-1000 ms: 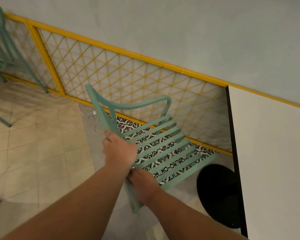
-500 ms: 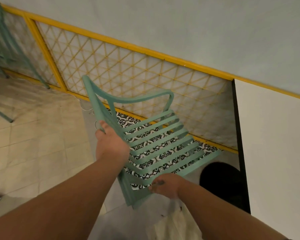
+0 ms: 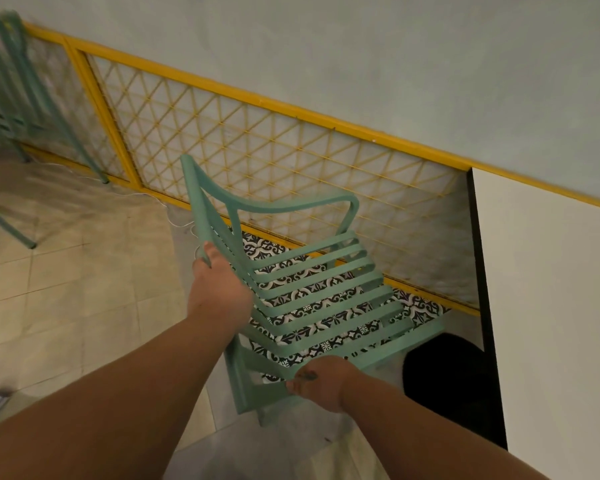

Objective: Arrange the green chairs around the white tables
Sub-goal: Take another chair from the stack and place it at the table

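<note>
A green slatted chair (image 3: 312, 282) stands in the middle of the head view, next to the white table (image 3: 555, 306) at the right. My left hand (image 3: 219, 289) grips the top of the chair's backrest. My right hand (image 3: 321, 381) grips the near side of the seat frame, fingers curled round its edge. The seat's front edge points toward the table. Patterned black-and-white floor tiles show through the slats.
A yellow-framed lattice panel (image 3: 257, 147) runs along the wall behind the chair. More green chairs (image 3: 4, 98) stand stacked at the far left. The table's black round base (image 3: 454, 375) sits on the floor under its edge. Beige floor tiles (image 3: 66, 289) spread to the left.
My right hand has slid from the backrest's lower end to the near side of the seat frame. The chair has shifted slightly toward the table.
</note>
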The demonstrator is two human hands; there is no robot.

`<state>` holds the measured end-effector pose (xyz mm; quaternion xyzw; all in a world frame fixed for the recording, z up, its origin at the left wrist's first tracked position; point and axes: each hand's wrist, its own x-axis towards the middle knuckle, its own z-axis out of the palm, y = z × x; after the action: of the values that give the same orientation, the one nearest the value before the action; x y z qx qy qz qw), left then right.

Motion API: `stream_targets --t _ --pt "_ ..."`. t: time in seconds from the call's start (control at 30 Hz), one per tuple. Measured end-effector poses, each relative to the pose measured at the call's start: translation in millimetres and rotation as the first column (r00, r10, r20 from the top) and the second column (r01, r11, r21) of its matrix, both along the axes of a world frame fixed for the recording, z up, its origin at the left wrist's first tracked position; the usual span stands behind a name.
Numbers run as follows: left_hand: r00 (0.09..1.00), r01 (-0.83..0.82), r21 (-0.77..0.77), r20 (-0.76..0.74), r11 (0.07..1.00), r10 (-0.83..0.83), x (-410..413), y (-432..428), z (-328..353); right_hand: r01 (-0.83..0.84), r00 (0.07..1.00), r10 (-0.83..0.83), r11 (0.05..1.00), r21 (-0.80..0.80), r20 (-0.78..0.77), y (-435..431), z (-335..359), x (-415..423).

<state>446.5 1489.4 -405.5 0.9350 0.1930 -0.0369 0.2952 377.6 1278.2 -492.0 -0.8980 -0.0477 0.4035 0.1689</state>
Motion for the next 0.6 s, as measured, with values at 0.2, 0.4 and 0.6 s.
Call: stream_targets --t 0.2,0.4,0.6 --pt "0.999 0.039 0.009 -0.012 0.999 -0.039 3.5 7.5 0.3 0.049 0.999 -0.048 0.997 0.062 -0.014 6.9 -1.2 -2.5" --pt "0.995 0.103 0.060 -0.001 0.993 -0.103 15.2 35.0 0.9 0.097 0.995 -0.100 0.989 0.113 0.021 38.1 1.4 -7.0" --pt "0.991 0.133 0.096 -0.005 0.986 -0.134 30.9 50.1 -0.2 0.162 0.986 -0.165 0.980 0.119 0.013 57.0 4.4 -4.0"
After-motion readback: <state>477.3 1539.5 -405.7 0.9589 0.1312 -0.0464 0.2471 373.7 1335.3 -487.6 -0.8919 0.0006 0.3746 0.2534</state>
